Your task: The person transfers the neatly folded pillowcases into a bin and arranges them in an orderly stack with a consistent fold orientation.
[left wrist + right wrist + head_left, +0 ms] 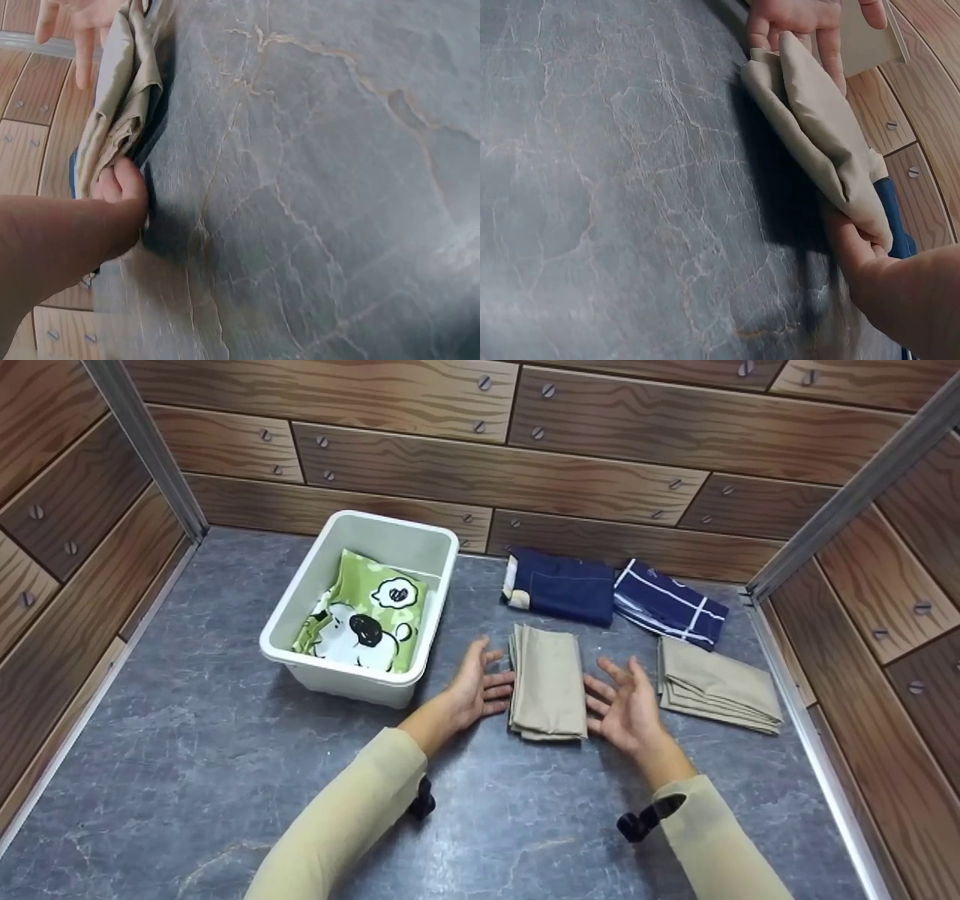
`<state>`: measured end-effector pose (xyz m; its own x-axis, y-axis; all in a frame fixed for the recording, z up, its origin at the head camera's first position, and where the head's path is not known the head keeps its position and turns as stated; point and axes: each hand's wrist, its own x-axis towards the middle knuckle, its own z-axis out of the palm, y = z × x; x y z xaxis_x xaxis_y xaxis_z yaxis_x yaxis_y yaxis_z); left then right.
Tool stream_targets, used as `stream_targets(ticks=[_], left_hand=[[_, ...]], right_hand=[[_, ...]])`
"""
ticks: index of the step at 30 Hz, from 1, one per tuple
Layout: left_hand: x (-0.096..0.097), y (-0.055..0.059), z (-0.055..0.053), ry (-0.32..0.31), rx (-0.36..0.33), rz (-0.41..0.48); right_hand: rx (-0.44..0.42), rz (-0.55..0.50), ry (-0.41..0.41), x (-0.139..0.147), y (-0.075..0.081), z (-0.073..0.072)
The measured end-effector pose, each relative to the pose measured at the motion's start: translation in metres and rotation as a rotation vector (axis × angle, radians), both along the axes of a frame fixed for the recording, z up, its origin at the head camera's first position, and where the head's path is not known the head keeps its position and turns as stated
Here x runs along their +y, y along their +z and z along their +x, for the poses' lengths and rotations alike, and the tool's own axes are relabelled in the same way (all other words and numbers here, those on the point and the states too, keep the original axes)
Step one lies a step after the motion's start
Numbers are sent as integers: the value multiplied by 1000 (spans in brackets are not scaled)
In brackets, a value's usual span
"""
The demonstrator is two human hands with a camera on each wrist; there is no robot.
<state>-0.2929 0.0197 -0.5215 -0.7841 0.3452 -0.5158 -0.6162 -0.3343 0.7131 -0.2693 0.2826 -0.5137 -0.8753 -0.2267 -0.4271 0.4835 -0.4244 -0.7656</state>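
Observation:
A folded beige cloth [547, 682] lies between my two hands, its layers stacked in a narrow rectangle. My left hand [474, 686] is at its left side, fingers extended and fingertips at the edge, thumb raised. On the other side is my right hand [626, 711], palm turned up and fingers spread, with fingertips at the right edge. In the right wrist view, fingertips of both hands reach the folded cloth [821, 135]; whether they are under it I cannot tell. The left wrist view shows the cloth's layered side [124, 97].
Left of my hands stands a white bin [360, 671] holding a green cloth [394, 585] with a cartoon print. Behind are a folded navy cloth [566, 585] and a blue white-striped cloth [671, 604]. Another folded beige cloth [720, 686] lies right. Wood-patterned walls [420, 457] enclose the grey surface.

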Motion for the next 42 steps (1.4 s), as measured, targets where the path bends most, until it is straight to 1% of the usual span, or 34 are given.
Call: stream_targets(ticks=[2,4,8,13,19,27,30,32,37,39,42], left_hand=[[1,0,0,3,7,2],[2,1,-1,17,0,25],[3,1,-2,26,-12,71],[3,-1,-5,9,-13,99],[-1,-3,-11,-47,-1,105],[-5,-8,-18,-108,26,57],[-7,-9,-19,-138,42,61],[-7,-8,-19,-160,54,68],[-8,-4,-20,-192,59,94],[-7,-3,-20,-194,56,91],[-5,-2,-20,-206,73,79]], right_hand=[[9,-2,7,0,-1,0],[15,-1,14,1,-2,0],[15,-1,28,1,-3,0],[-3,-8,42,2,-3,0],[-3,-8,79,3,-4,-1],[8,-2,176,5,-7,-5],[16,14,225,6,-8,-6],[11,28,240,6,-8,-7],[9,33,241,6,-7,-9],[20,29,245,6,-8,-9],[31,20,245,5,-8,-8]])
